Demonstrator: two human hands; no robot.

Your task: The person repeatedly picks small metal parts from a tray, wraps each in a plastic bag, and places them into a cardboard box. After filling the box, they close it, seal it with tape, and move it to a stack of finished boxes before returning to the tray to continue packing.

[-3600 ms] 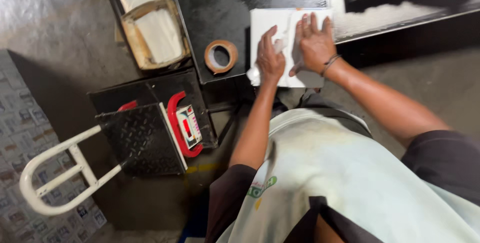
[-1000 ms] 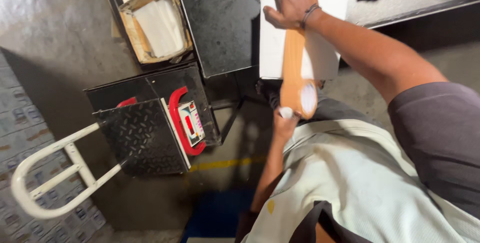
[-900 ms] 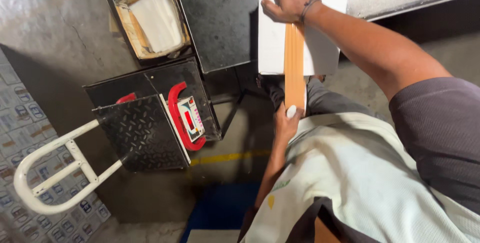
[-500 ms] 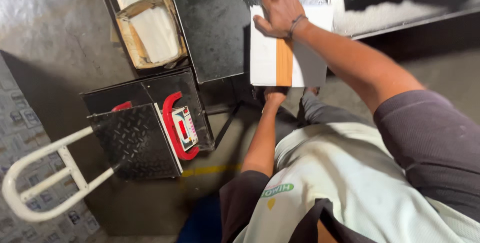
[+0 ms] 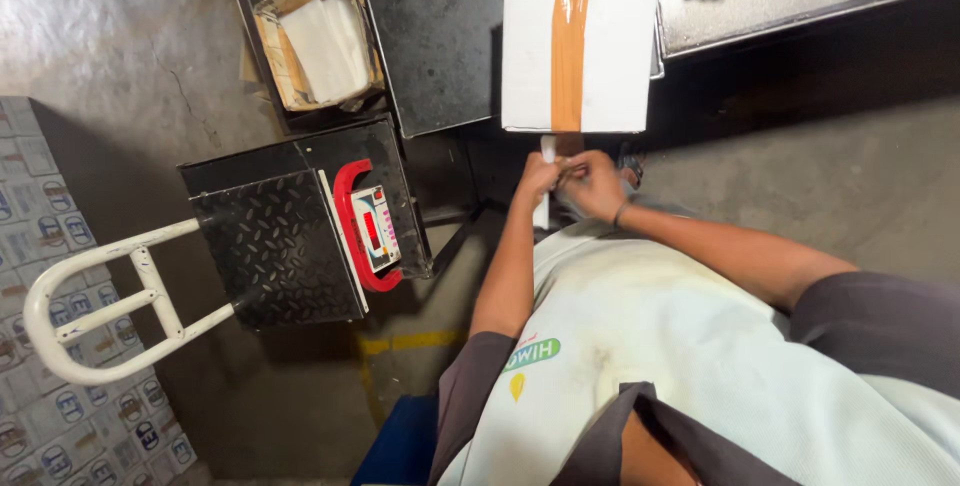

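Left hand [image 5: 541, 174] and right hand [image 5: 592, 184] touching, pinched on a white strip [image 5: 545, 208], probably tape, just below the taped white box [image 5: 577, 53].

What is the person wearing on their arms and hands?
The hands are bare, with no gloves. The left hand has nothing on its wrist. The right hand has a thin dark band around the wrist. Both forearms are uncovered, and short dark grey sleeves cover the upper arms.
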